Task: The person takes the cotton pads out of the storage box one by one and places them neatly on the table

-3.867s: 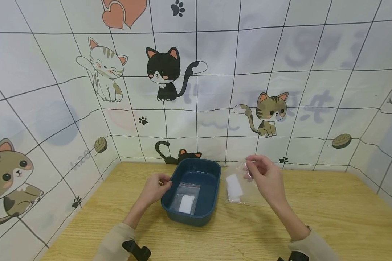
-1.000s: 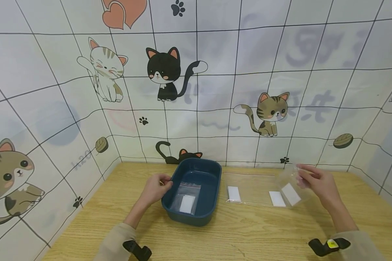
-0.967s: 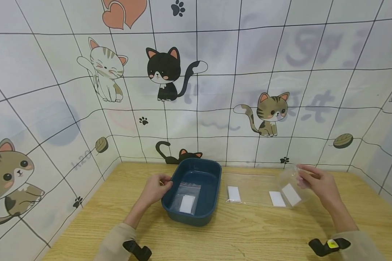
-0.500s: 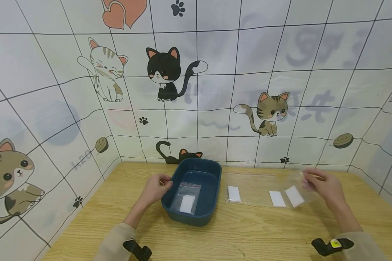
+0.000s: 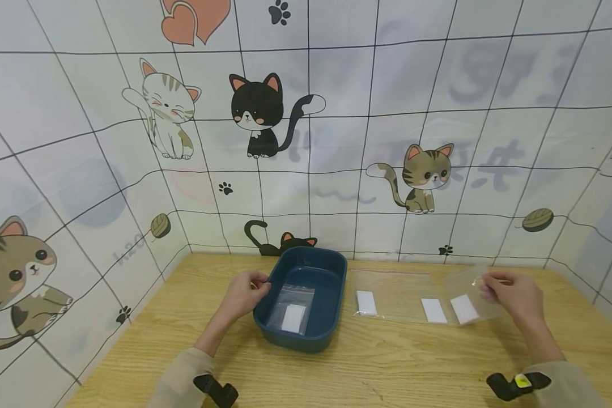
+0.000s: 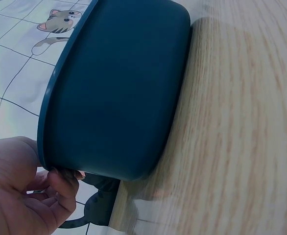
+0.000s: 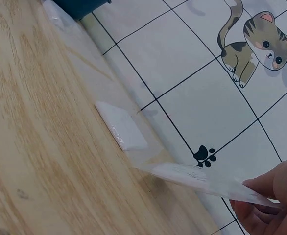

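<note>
My left hand (image 5: 242, 296) grips the left rim of a dark blue plastic bin (image 5: 301, 341), the thumb and a curled finger meeting at its edge in the left wrist view. Inside the bin lies a clear zip bag (image 5: 293, 318) with a white card-like piece in it. To the right, my right hand (image 5: 517, 296) pinches the corner of another clear bag (image 5: 464, 309) with a white piece inside. That bag slants down toward the table in the right wrist view (image 7: 202, 178). Beside it are two more such bags, one near (image 5: 433, 310), one farther left (image 5: 366, 304).
The wooden table (image 5: 377, 368) meets a wall sheet (image 5: 326, 181) printed with cats and grid lines along its back edge. The bin stands close to that wall, with the row of bags to its right.
My right hand has moved from beside the bin to the far right with a bag, lowering it over the last second. Two bags now show laid out on the table. My left hand stays put.
</note>
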The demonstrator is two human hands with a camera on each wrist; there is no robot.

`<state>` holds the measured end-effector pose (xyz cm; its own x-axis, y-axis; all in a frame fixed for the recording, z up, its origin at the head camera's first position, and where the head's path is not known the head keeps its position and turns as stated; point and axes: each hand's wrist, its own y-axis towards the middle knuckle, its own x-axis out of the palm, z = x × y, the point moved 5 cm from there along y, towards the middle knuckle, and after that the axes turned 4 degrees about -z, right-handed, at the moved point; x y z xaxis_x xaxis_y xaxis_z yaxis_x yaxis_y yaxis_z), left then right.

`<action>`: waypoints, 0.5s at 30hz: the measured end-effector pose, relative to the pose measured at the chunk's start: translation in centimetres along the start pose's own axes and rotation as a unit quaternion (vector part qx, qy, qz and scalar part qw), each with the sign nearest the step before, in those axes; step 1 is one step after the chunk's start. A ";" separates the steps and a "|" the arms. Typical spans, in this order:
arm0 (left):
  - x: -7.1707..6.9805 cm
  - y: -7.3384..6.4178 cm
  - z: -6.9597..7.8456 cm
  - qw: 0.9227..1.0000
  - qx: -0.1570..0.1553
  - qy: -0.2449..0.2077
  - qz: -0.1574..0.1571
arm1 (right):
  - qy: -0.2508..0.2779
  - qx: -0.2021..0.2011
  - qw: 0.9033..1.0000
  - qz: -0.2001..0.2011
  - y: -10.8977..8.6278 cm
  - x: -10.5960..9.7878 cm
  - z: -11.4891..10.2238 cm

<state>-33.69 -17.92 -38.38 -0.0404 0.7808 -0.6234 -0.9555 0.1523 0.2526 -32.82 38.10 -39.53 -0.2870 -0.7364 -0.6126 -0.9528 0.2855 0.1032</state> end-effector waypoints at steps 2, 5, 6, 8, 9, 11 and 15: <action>0.0 0.1 0.0 1.000 -0.001 -0.001 -0.001 | -0.022 -0.008 1.000 0.008 0.1 -0.1 0.0; 0.1 0.1 0.0 1.000 -0.002 -0.003 0.000 | -0.066 -0.022 0.997 0.022 0.1 -0.2 -0.1; 0.1 0.1 0.0 1.000 -0.002 -0.004 0.001 | -0.074 -0.028 0.997 0.025 0.1 -0.2 -0.2; 0.1 0.1 0.0 1.000 -0.003 -0.005 0.001 | -0.085 -0.039 0.995 0.029 0.1 -0.2 -0.4; 0.1 0.1 0.0 1.000 -0.003 -0.006 0.001 | -0.090 -0.045 0.995 0.030 0.0 -0.1 -0.4; 0.1 0.0 0.0 1.000 -0.004 -0.008 0.000 | -0.096 -0.057 0.993 0.031 0.0 -0.1 -0.5; 0.1 0.0 0.0 1.000 -0.005 -0.007 -0.002 | -0.099 -0.068 0.992 0.021 0.0 0.1 -0.4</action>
<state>-33.72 -17.83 -38.39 -0.0329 0.7884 -0.6143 -0.9584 0.1496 0.2432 -32.95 37.76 -39.29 -0.3146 -0.5864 -0.7465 -0.9488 0.2174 0.2291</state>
